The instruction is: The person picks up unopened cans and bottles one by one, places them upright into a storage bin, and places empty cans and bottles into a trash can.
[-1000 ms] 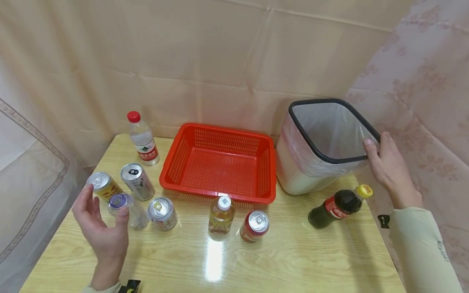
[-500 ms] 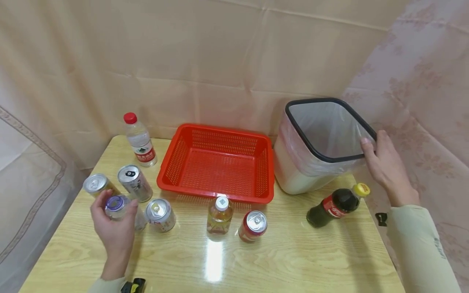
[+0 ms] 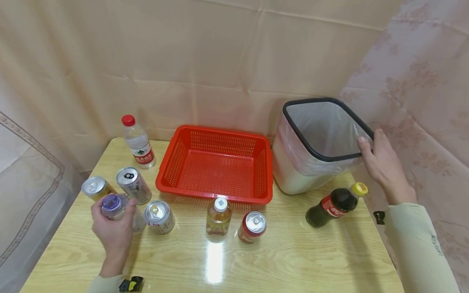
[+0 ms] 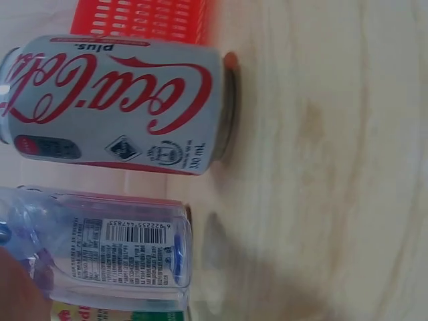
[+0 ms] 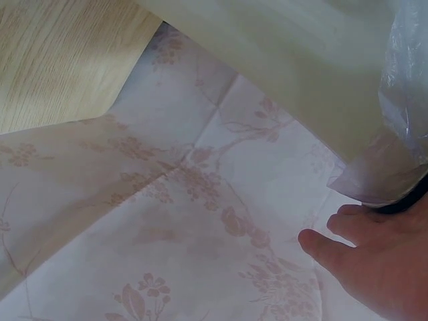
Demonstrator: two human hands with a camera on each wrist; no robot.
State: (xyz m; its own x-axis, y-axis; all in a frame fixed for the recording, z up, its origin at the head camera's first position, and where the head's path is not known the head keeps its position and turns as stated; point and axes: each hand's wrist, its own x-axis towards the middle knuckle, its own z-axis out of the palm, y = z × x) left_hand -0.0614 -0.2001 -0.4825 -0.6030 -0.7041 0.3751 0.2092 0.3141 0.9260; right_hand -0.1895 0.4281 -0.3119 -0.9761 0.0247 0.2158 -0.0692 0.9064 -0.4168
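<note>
At the left of the table my left hand has its thumb and fingers around the neck of a clear plastic bottle with a purple cap. In the left wrist view this bottle shows a printed barcode label, and a white Coca-Cola can stands beside it. A yellow can and a silver can are close behind the hand. Over at the right, my right hand grips the black rim of a bin lined with a clear bag; the bin leans.
A red plastic basket sits at the back middle. Before it stand a bottle of amber drink and a red can. A red-capped water bottle is at back left. A cola bottle with a yellow cap stands near the bin.
My left hand has come in from the left, and its spread fingers have closed around the purple-capped bottle. The right hand stays on the bin rim. The view has shifted slightly.
</note>
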